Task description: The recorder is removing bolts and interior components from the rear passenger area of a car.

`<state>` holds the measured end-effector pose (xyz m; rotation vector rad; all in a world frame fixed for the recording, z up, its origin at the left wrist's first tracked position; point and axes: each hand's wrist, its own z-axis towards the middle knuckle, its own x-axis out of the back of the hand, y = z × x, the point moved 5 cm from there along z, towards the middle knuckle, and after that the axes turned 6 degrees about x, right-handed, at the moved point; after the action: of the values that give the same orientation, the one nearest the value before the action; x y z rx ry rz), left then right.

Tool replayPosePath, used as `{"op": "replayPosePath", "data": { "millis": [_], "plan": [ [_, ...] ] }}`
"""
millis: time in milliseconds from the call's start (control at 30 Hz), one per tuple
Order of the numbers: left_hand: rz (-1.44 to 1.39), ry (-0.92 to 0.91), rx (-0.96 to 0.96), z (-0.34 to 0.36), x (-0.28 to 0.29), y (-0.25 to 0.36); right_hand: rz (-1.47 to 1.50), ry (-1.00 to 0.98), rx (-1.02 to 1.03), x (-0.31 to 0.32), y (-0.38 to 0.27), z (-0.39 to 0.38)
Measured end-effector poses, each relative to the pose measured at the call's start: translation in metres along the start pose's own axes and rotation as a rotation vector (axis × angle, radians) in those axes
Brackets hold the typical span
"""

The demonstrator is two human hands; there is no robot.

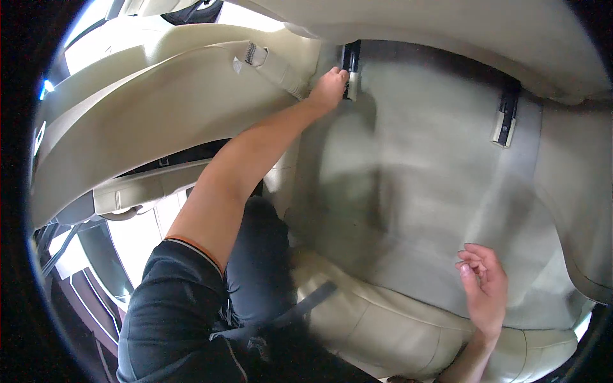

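My left hand (329, 88) reaches to the far side of the car's footwell. Its fingers are bent closed against the left seat rail (351, 60), a black strip with a cream end piece; the fingertips are partly hidden there. Closer in and to the right, my right hand (485, 284) hovers over the near edge of the grey-beige floor covering (434, 172). Loosely curled and apart from the thumb, its fingers hold nothing.
A second black seat rail (504, 121) with cream edges lies at the far right. The cream seat (460, 16) overhangs both rails. Along the left runs a beige door pillar trim (172, 108) with a belt strap. A cream seat cushion (383, 325) borders the near side.
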<state>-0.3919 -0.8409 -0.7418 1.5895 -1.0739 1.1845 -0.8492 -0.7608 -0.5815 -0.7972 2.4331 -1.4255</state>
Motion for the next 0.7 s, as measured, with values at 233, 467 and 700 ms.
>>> {"op": "replayPosePath", "data": {
  "millis": [233, 467, 700],
  "plan": [
    [0.086, 0.055, -0.096, 0.005, -0.001, -0.008, -0.024, -0.035, -0.004, -0.001, -0.003, 0.002],
    [0.093, 0.005, -0.029, 0.002, 0.003, -0.008, -0.009, -0.032, -0.024, -0.001, -0.001, 0.0],
    [0.158, 0.036, 0.011, 0.004, -0.006, -0.006, -0.028, -0.037, -0.006, 0.0, -0.001, 0.0]
  ]
}}
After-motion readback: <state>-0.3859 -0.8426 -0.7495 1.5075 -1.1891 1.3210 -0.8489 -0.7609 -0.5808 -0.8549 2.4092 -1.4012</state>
